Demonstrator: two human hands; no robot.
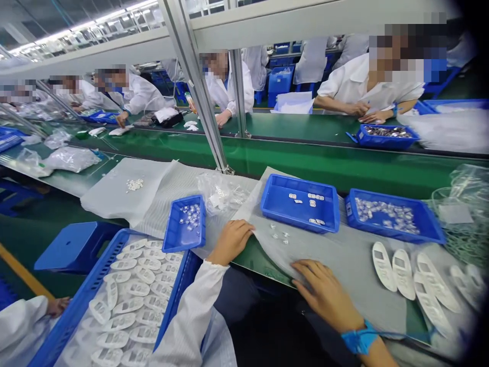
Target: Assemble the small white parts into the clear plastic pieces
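My left hand [232, 240] is at the left edge of a thin white foam sheet [344, 265] on the bench, fingers together and the sheet's edge at the fingertips. My right hand [328, 293], wearing a blue wrist strap [359, 337], lies on the sheet's near edge with fingers spread and nothing held. Several small clear pieces [280, 234] rest on the sheet between the hands. Beyond them stands a blue tray [267, 216] holding several small white-framed parts [312, 203]. White oval shells [403, 273] lie at the right.
A blue bin [431, 214] of clear pieces sits right, a smaller blue bin [202, 219] left. A blue crate [86, 278] of white shells is beside my left arm. A metal post [202, 97] rises behind the bench; co-workers sit across the green conveyor [324, 158].
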